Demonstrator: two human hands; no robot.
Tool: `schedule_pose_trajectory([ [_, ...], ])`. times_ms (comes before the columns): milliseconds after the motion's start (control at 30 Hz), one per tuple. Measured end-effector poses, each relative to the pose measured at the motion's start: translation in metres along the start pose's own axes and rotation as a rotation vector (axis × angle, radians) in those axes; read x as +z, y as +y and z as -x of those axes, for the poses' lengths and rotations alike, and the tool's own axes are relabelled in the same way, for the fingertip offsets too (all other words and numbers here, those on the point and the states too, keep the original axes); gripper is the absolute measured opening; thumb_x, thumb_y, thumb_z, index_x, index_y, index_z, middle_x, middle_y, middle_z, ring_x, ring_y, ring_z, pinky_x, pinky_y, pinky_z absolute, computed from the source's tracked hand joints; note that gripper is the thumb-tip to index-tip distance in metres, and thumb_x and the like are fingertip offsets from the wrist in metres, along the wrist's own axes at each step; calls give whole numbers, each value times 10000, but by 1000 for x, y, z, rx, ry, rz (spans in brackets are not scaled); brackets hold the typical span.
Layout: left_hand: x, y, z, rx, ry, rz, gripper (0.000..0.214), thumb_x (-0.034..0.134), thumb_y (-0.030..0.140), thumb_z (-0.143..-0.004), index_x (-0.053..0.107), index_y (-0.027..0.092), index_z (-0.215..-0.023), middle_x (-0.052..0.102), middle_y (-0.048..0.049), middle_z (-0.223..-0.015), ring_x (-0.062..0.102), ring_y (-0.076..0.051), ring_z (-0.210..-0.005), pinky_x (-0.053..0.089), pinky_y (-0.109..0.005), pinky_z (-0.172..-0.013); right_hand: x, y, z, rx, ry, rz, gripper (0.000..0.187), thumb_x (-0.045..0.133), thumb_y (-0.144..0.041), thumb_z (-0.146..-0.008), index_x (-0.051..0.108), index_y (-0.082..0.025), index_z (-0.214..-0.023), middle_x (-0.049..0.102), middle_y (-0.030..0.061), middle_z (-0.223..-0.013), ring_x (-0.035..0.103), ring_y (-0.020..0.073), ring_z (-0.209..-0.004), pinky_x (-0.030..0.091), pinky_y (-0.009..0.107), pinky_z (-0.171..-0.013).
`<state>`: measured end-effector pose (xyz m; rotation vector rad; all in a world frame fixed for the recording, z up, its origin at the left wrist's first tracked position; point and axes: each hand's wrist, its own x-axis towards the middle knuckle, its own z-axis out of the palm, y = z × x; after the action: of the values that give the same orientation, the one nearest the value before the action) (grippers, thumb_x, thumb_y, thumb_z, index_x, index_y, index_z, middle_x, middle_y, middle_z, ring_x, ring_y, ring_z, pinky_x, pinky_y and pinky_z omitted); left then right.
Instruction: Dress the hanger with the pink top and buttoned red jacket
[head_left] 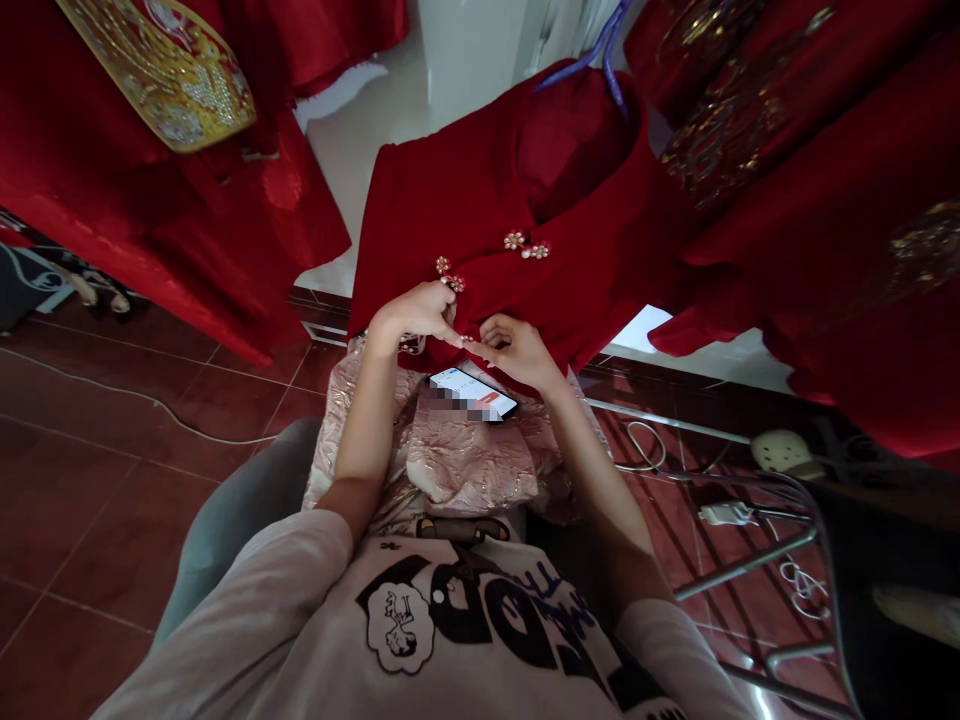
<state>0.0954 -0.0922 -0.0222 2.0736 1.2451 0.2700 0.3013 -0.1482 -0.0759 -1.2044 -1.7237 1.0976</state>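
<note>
A red velvety garment (442,190) with a wide neck opening hangs in front of me, its lower part gathered near my lap. Flower-shaped beaded buttons (537,251) sit on its front in pairs. My left hand (424,312) is closed on the garment's cloth just below the left pair, index finger pointing down. Facing it, my right hand (516,352) pinches with thumb and index finger at the same spot. Between the fingertips lies a tiny pale beaded piece (466,339), too small to make out fully. A phone (472,393) with a lit screen lies just below my hands.
Shiny pink crinkled fabric (472,460) covers my lap beneath the phone. Red embroidered garments (810,190) hang on both sides. To the right are a metal-framed chair (780,550) and a white power strip (726,513) with cords. A cable (172,412) crosses the tiled floor at left.
</note>
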Motion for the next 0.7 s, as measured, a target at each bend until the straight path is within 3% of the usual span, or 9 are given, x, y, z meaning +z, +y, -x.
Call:
schedule_pose_trajectory([
  [233, -1, -1, 2, -48, -81, 111, 333, 908, 171, -695, 591, 175, -594, 648, 20, -581, 625, -147, -584, 426, -258, -597, 0, 1, -1, -2, 30, 64, 616, 849, -774, -670, 621, -217, -798, 722, 56, -815, 641, 165, -722, 550, 323, -728],
  [400, -3, -2, 4, -49, -111, 122, 325, 878, 160, -735, 598, 159, -571, 636, 7, -558, 567, -120, -529, 422, -253, -600, 2, 0, -1, 6, 49, 79, 580, 867, -733, -677, 617, -221, -784, 729, 53, -808, 641, 167, -719, 555, 318, -725],
  [700, -3, -2, -2, 29, -29, -227, 338, 887, 226, -679, 564, 182, -590, 558, 41, -549, 514, -130, -572, 314, -273, -589, 10, -6, 1, 6, 33, 98, 425, 849, -557, -728, 585, -225, -746, 685, 29, -750, 621, 155, -700, 525, 302, -701],
])
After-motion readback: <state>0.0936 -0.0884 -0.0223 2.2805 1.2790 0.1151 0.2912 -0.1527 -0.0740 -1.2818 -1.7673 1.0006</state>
